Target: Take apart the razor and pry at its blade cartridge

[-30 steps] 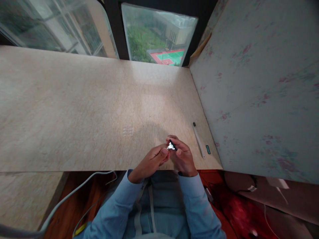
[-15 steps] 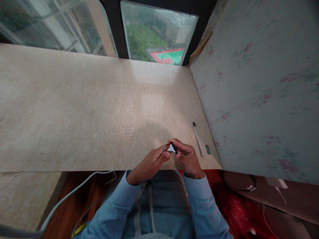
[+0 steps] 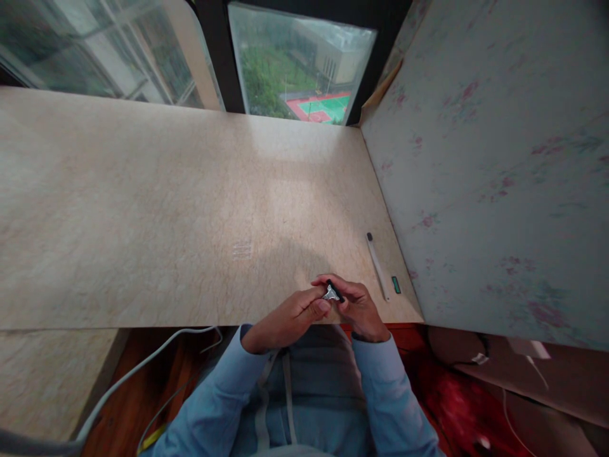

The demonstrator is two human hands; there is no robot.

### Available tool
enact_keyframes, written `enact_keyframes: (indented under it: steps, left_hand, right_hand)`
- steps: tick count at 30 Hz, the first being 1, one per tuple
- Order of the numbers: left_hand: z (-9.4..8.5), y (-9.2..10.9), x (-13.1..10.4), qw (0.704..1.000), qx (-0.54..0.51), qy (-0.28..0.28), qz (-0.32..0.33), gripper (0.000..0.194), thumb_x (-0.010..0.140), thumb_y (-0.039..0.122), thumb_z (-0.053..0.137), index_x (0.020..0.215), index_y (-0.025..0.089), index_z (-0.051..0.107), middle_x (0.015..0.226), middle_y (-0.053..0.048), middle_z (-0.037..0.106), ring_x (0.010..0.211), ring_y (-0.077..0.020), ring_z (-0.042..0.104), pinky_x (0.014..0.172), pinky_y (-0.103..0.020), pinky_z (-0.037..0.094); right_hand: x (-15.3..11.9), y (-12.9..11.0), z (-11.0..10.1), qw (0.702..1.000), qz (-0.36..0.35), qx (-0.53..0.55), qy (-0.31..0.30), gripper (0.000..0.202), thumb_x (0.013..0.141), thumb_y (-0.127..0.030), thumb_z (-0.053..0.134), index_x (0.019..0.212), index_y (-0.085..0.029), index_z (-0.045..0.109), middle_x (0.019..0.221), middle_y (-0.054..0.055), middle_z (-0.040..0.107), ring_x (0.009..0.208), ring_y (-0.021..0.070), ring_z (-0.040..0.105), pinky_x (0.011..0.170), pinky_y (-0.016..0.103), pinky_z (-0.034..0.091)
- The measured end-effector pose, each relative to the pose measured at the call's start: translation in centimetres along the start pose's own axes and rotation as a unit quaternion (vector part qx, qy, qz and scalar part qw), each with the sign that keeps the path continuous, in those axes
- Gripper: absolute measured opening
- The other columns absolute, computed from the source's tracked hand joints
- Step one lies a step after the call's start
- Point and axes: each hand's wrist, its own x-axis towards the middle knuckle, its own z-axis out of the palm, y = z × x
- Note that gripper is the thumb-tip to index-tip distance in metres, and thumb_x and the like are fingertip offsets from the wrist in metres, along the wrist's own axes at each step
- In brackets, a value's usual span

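Above the front edge of the counter, my two hands meet around a small razor head (image 3: 332, 292) with a flared silver neck and a black bar across it. My left hand (image 3: 291, 317) pinches the silver part between thumb and fingers. Against the black bar, the fingers and thumb of my right hand (image 3: 360, 307) are closed. Whether a handle sits inside my left hand is hidden. To the right lie a slim white stick (image 3: 379, 268) with a dark end and a small dark green rectangular piece (image 3: 396, 285), both flat on the counter.
Several clear thin strips (image 3: 242, 250) lie on the beige counter (image 3: 143, 209) left of my hands. A flowered wall (image 3: 476, 190) bounds the right side, and a window (image 3: 304, 70) the back. A grey cable (image 3: 128, 371) hangs below the front edge at left.
Both hands have come slightly nearer to me with the razor head, which is turned a little. The things lying on the counter have stayed put.
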Motion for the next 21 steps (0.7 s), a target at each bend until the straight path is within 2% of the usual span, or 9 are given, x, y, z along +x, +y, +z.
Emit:
enact_keyframes:
  steps: [9,15,18,21]
  left_hand:
    - [1.1,-0.5,0.3,0.998,-0.041,0.054,-0.002,0.045,0.097,0.058,0.034,0.077,0.018,0.044,0.072,0.002,0.038,0.063,-0.0116,0.035,0.059,-0.026,0.032]
    - [1.4,-1.5,1.4,0.994,-0.071,0.084,-0.008,0.046,0.096,0.059,0.036,0.078,0.018,0.046,0.069,0.003,0.037,0.060,-0.0105,0.032,0.053,-0.025,0.027]
    - [1.3,-2.3,1.5,0.992,-0.097,0.080,-0.019,0.048,0.096,0.061,0.036,0.078,0.017,0.047,0.065,0.004,0.034,0.057,-0.0101,0.031,0.050,-0.024,0.025]
    - [1.1,-2.8,1.4,0.990,-0.126,0.067,-0.016,0.049,0.096,0.061,0.035,0.083,0.016,0.050,0.063,0.005,0.033,0.054,-0.0092,0.029,0.049,-0.023,0.024]
  right_hand:
    - [0.0,1.6,-0.9,1.000,-0.013,0.015,-0.017,0.044,0.077,-0.050,0.078,0.115,-0.027,0.075,0.114,0.009,0.076,0.107,0.0269,0.070,0.100,0.045,0.049]
    - [0.1,2.1,-0.6,0.998,0.005,0.055,0.032,0.049,0.076,-0.051,0.079,0.116,-0.025,0.075,0.113,0.010,0.076,0.108,0.0257,0.069,0.105,0.044,0.045]
    - [0.1,2.1,-0.2,0.996,0.012,0.068,0.051,0.050,0.075,-0.053,0.079,0.115,-0.024,0.075,0.114,0.010,0.075,0.112,0.0269,0.067,0.108,0.046,0.042]
    - [0.1,2.2,0.1,0.996,0.008,0.070,0.057,0.048,0.073,-0.053,0.081,0.112,-0.026,0.076,0.114,0.009,0.075,0.112,0.0268,0.066,0.105,0.044,0.045]
